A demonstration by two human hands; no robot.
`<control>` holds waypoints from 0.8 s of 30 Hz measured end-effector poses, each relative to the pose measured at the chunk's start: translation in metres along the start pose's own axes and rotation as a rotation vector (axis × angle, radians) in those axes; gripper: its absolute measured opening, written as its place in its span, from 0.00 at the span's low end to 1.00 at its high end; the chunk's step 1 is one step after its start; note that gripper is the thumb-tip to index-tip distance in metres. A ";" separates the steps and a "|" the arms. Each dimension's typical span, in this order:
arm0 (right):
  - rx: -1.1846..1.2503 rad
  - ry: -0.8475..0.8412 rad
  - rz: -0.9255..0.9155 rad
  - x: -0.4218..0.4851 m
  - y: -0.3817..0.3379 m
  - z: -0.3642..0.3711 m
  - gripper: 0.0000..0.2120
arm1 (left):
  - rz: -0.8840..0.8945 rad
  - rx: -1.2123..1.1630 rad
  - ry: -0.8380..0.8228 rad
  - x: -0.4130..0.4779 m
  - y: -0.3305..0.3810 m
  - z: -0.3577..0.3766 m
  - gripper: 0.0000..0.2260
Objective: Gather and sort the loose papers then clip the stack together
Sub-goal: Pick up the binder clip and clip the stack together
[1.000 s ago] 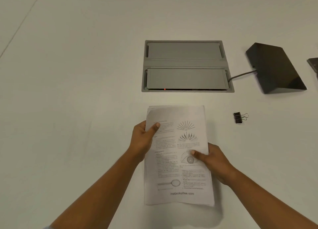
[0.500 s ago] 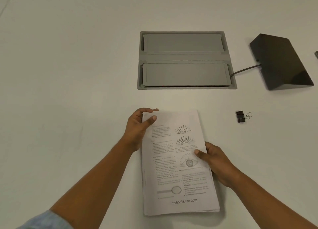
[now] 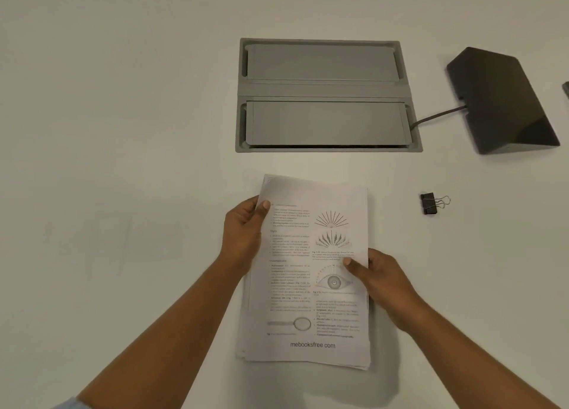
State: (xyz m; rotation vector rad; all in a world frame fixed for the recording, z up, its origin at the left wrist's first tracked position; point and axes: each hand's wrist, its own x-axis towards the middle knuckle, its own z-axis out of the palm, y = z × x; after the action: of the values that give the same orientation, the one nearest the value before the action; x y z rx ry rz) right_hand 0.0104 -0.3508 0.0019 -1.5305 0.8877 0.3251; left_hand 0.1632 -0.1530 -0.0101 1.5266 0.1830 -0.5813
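The fingers of the left hand (image 3: pixel 243 236) are mostly hidden behind the left edge of the paper stack (image 3: pixel 292 304). Only the thumb lies on top, pinching the sheets near the upper corner. The right hand (image 3: pixel 381 282) grips the right edge the same way, thumb on the page, its other fingers out of sight beneath.

The stack sits between the hands over the white tabletop (image 3: pixel 123 162), its lower edges fanned unevenly. The body text is too blurred to read; only "mebooksfree.com" is legible.

A pale blue sleeve (image 3: pixel 66 404) is cut off at the bottom corner, and a dark object (image 3: pixel 566 90) is clipped by the right border.

A black binder clip (image 3: pixel 429 203) lies right of the stack, apart from it. Beyond it, a grey cable hatch (image 3: pixel 326 94) is set into the tabletop, and a cable (image 3: pixel 437 117) runs from the hatch to a dark wedge-shaped device (image 3: pixel 498 101).
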 end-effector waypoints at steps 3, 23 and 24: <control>-0.234 0.209 -0.008 0.012 -0.013 -0.026 0.07 | -0.006 -0.029 0.019 0.000 -0.001 0.000 0.10; -0.339 0.342 -0.106 0.057 -0.102 -0.104 0.06 | -0.030 -0.107 -0.040 0.006 -0.002 -0.009 0.09; -0.301 0.304 -0.125 0.055 -0.109 -0.097 0.06 | -0.033 -0.107 -0.042 0.006 -0.002 -0.009 0.09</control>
State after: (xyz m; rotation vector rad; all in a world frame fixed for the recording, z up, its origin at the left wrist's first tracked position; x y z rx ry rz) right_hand 0.0939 -0.4680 0.0617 -1.9405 1.0060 0.1401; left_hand 0.1696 -0.1456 -0.0147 1.4090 0.2042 -0.6197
